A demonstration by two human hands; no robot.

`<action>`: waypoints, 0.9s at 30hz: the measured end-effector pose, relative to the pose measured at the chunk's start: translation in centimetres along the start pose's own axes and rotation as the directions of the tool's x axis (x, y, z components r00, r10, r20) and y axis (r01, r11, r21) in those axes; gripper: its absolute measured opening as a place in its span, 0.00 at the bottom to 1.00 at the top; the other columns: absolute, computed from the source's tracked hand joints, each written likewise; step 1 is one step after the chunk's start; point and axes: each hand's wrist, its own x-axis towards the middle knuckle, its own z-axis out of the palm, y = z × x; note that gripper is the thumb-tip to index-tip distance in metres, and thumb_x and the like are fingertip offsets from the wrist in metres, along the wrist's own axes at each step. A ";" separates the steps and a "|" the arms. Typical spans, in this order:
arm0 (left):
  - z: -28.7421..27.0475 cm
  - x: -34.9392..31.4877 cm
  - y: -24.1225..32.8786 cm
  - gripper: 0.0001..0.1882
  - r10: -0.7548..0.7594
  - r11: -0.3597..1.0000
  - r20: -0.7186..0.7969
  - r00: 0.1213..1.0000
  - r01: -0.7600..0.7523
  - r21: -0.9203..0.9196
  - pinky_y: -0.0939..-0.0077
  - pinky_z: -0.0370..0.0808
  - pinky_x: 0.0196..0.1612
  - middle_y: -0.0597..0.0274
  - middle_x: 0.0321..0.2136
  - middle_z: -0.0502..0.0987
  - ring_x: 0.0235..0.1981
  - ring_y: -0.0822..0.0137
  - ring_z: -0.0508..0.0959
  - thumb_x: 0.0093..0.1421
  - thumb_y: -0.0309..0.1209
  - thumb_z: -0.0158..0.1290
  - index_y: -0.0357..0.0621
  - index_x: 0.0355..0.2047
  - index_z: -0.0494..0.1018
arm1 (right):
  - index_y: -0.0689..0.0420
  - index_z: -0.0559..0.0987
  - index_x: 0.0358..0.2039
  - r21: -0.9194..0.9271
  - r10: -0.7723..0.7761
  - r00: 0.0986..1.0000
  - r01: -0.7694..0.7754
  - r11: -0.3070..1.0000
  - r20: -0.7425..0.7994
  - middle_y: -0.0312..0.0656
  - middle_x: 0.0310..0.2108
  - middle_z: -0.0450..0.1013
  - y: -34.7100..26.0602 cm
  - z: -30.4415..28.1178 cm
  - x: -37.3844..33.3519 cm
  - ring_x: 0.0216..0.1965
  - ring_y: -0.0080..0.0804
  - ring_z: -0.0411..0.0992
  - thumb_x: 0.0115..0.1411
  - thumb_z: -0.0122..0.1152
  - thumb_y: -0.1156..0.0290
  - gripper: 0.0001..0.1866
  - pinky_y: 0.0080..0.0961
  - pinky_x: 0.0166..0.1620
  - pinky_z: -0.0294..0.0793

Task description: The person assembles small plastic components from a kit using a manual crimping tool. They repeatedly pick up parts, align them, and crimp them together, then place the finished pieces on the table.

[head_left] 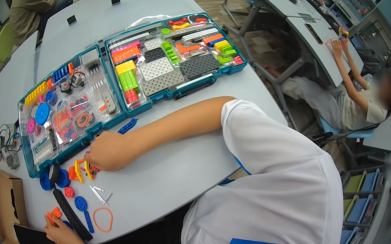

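Near the left end of the table, my left hand point(61, 233) pinches a small orange plastic building piece point(55, 213). My right hand point(111, 151) reaches across to the small parts in front of the open case. Its fingers curl down beside yellow and orange plastic pieces point(78, 171), and what they grip is hidden. Between the hands lie a black ribbed strip point(69, 213), a small red round piece point(69, 192), a blue gear point(80, 203), several thin silver rods point(97, 194) and an orange rubber band point(96, 221). Blue wheels point(63, 179) sit just behind them.
A teal two-part case point(125, 114) full of sorted building parts lies open behind my hands. At the left are an open cardboard box point(4, 202), a black phone point(36, 238) and a grey device with cables point(11, 155). Other people sit at tables on the right and at the back.
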 end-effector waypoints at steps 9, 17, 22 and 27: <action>-0.4 -1.0 -0.6 0.27 0.021 0.990 -0.002 1.000 -0.021 -0.141 0.62 0.66 0.57 0.48 0.49 0.71 0.51 0.52 0.69 0.69 0.43 0.49 0.40 0.62 0.69 | 0.61 0.82 0.33 -0.048 -0.019 1.000 0.019 0.999 0.012 0.55 0.28 0.79 0.0 0.4 0.3 0.31 0.52 0.79 0.62 0.55 0.62 0.15 0.46 0.36 0.77; -4.6 -4.6 10.5 0.11 0.253 0.895 -0.453 0.855 -0.384 -0.225 0.66 0.71 0.49 0.55 0.41 0.78 0.44 0.58 0.76 0.63 0.30 0.58 0.42 0.45 0.82 | 0.59 0.83 0.35 -0.081 0.084 0.995 -0.079 0.994 0.060 0.55 0.30 0.79 -0.6 -0.8 0.1 0.34 0.52 0.79 0.61 0.56 0.56 0.18 0.45 0.38 0.78; -3.4 -6.9 15.2 0.07 0.296 0.822 -0.390 0.872 -0.441 -0.361 0.68 0.69 0.49 0.62 0.38 0.77 0.44 0.61 0.73 0.53 0.28 0.66 0.45 0.34 0.84 | 0.58 0.82 0.40 -0.052 0.088 0.994 -0.085 0.995 0.064 0.50 0.28 0.79 -0.7 -1.7 0.0 0.33 0.49 0.79 0.62 0.59 0.48 0.23 0.43 0.37 0.77; -1.9 -6.8 15.8 0.10 0.320 0.786 -0.369 0.872 -0.462 -0.410 0.64 0.66 0.51 0.65 0.40 0.76 0.48 0.59 0.69 0.51 0.34 0.68 0.47 0.33 0.84 | 0.61 0.79 0.34 -0.045 -0.010 1.000 0.008 0.999 -0.023 0.47 0.24 0.77 0.5 -3.4 -0.1 0.24 0.42 0.76 0.63 0.63 0.58 0.16 0.35 0.30 0.74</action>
